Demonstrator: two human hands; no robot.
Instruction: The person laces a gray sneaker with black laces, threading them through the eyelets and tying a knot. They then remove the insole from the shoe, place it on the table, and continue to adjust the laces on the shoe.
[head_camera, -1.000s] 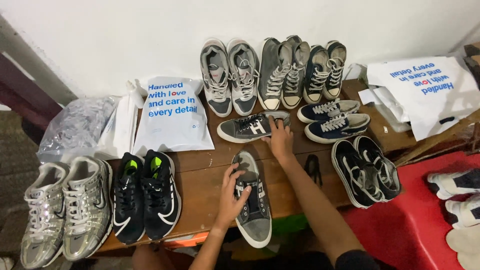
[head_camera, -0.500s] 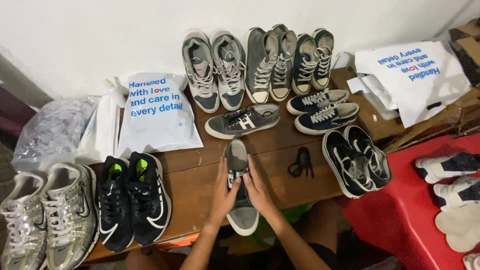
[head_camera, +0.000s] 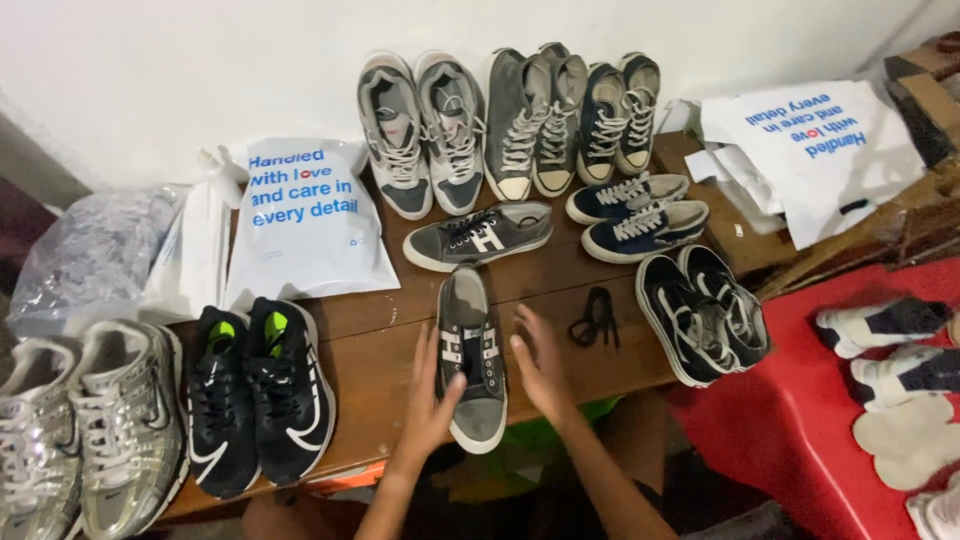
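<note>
A grey low sneaker without laces (head_camera: 470, 355) lies on the brown wooden table (head_camera: 370, 335), toe pointing toward me. My left hand (head_camera: 432, 395) rests against its left side, thumb over the edge. Just right of the shoe, my right hand (head_camera: 540, 365) hovers with fingers spread and holds nothing. The matching grey sneaker (head_camera: 478, 235), laced in black, lies sideways just beyond. A loose black shoelace (head_camera: 595, 320) sits on the wood to the right of my right hand.
Pairs of sneakers line the wall: grey-white (head_camera: 420, 130), grey high-tops (head_camera: 535, 115), navy (head_camera: 620, 110). Black pairs lie at left (head_camera: 255, 395) and right (head_camera: 700, 315), silver shoes (head_camera: 85, 430) far left. White printed bags (head_camera: 305, 220) (head_camera: 820, 140) lie about. A red surface (head_camera: 810, 420) holds pale shoes.
My right hand left the sideways grey sneaker, came to the unlaced shoe beside my left hand, and now has drawn off to the shoe's right, open.
</note>
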